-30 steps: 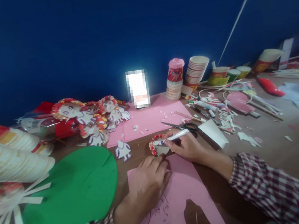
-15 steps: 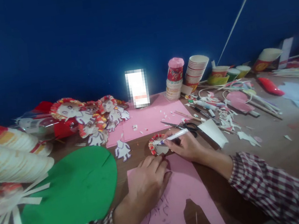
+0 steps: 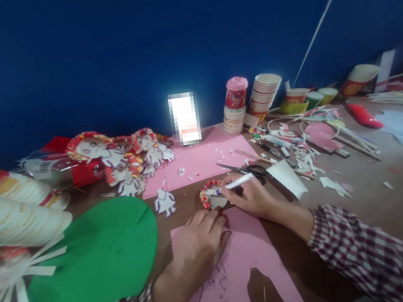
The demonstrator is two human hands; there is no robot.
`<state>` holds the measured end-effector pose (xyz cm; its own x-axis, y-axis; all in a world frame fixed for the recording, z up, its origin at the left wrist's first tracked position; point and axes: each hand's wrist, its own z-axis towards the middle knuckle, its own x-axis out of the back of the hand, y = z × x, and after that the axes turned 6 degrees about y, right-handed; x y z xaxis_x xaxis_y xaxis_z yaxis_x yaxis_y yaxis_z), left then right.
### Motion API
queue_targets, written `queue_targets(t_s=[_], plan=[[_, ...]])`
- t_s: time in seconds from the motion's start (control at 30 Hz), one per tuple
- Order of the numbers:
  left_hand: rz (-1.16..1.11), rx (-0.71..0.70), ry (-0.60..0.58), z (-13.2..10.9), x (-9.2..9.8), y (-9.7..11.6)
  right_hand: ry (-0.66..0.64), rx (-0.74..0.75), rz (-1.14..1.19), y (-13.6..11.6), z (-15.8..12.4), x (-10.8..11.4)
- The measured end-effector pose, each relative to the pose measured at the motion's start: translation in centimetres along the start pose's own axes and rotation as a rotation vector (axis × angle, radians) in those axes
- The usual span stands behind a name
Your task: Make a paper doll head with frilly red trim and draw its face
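Note:
My right hand (image 3: 254,196) is closed around a white marker (image 3: 237,182). The marker's dark tip points at the pale middle of a small paper-cup cutout (image 3: 205,199) with a curled red-and-yellow rim, lying on the table. Stretched over pink paper (image 3: 251,248), my left hand (image 3: 201,235) is open, palm down, with its fingertips at the cutout's near edge. Left of the cutout lies a white paper doll body (image 3: 165,203) outlined in purple. Dark-handled scissors (image 3: 254,171) rest just beyond my right hand.
Finished paper dolls (image 3: 120,156) are piled at the back left. A green disc (image 3: 99,273) and tipped cup stacks (image 3: 12,210) lie at left. Upright cup stacks (image 3: 264,95) stand behind. Paper scraps (image 3: 308,159) and pens litter the right. A bright blurred-out panel (image 3: 185,118) stands at the back.
Almost nothing differs. Both hands and the marker keep their places; the view has shifted very slightly.

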<state>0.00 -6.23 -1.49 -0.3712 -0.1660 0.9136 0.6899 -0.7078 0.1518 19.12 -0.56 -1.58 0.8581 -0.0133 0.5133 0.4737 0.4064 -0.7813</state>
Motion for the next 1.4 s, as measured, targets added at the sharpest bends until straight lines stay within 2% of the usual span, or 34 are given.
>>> queue_targets(t_s=[0.27,0.5,0.6,0.7,0.8,0.87,1.07,1.23,1.4], plan=[[-0.001,-0.006,0.001,-0.1,-0.1,-0.2,0.004,0.015,0.031,0.0,0.0,0.0],[-0.023,-0.019,0.038,-0.1,0.0,0.0,0.013,-0.111,0.192,-0.1,-0.3,-0.1],[-0.087,0.032,0.15,-0.2,0.3,0.0,0.053,-0.212,0.353,-0.4,-0.3,-0.1],[-0.11,0.161,0.289,0.0,0.4,-0.5,0.098,-0.249,0.404,-0.5,-0.1,-0.1],[-0.104,0.272,0.249,0.3,-0.1,-1.2,0.128,-0.205,0.355,-0.6,0.4,-0.3],[-0.115,0.297,0.212,0.4,-0.6,-1.6,0.11,-0.194,0.356,-0.8,0.8,-0.5],[-0.129,0.254,0.177,0.2,-1.1,-2.1,0.069,-0.17,0.26,-1.4,1.4,-0.8],[-0.115,0.246,0.172,0.3,-0.9,-1.9,0.029,-0.055,0.089,-1.4,1.0,-0.7],[-0.119,0.248,0.143,0.5,-0.8,-1.8,0.001,-0.088,0.055,-1.2,0.8,-0.7]])
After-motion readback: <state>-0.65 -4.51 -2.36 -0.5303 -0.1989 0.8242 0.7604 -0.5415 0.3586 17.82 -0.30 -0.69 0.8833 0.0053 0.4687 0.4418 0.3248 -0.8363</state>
